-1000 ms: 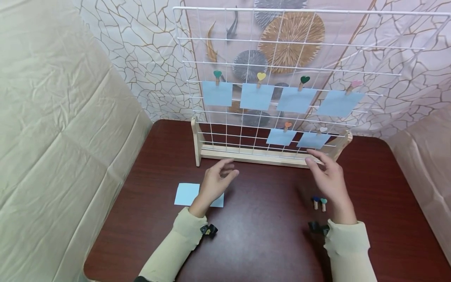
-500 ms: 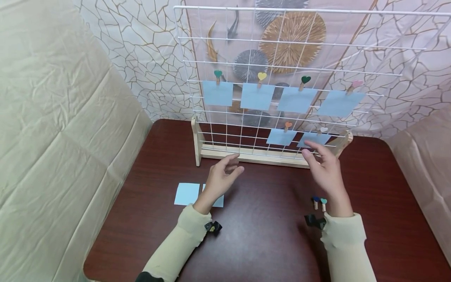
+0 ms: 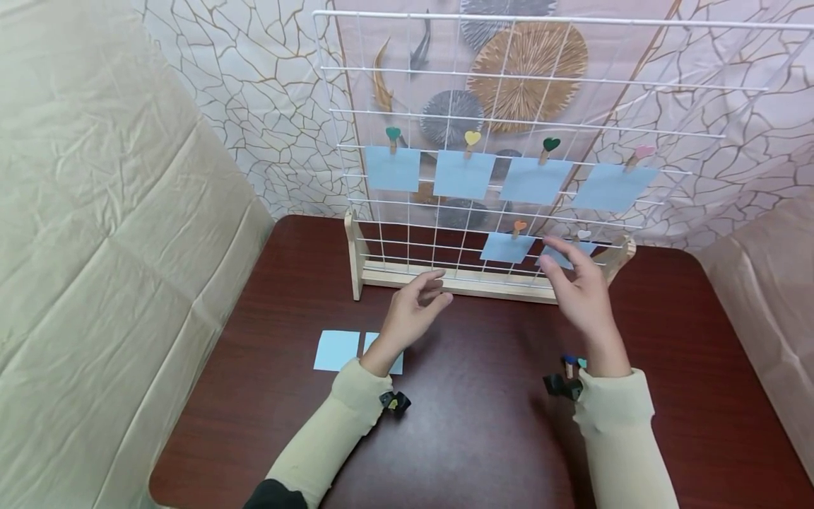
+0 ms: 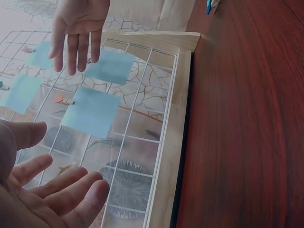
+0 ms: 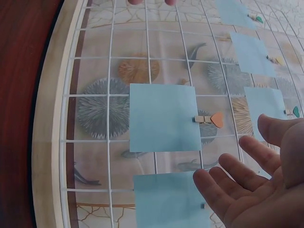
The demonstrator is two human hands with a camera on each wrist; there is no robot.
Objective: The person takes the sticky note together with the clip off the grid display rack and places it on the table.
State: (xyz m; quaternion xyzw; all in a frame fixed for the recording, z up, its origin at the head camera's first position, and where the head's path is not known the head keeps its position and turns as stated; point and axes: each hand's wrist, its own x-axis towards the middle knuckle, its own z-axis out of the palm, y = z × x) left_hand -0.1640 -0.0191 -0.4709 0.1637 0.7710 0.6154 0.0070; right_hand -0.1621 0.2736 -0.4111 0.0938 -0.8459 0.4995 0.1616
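The left grip [image 3: 413, 311] and right grip [image 3: 581, 297], both released and holding nothing, hover on the near side of the upright white wire grid [image 3: 483, 16]. Both have just shifted farther toward it, leaving two heart-topped wooden pegs [image 3: 569, 367] partly hidden at the right of the dark red-brown bench [image 3: 483, 410]. That alters nothing yet: six light-blue paper squares [image 3: 506, 247] hang pegged on the grid, while two loose light-blue sheets [image 3: 337, 350] lie flat at left.
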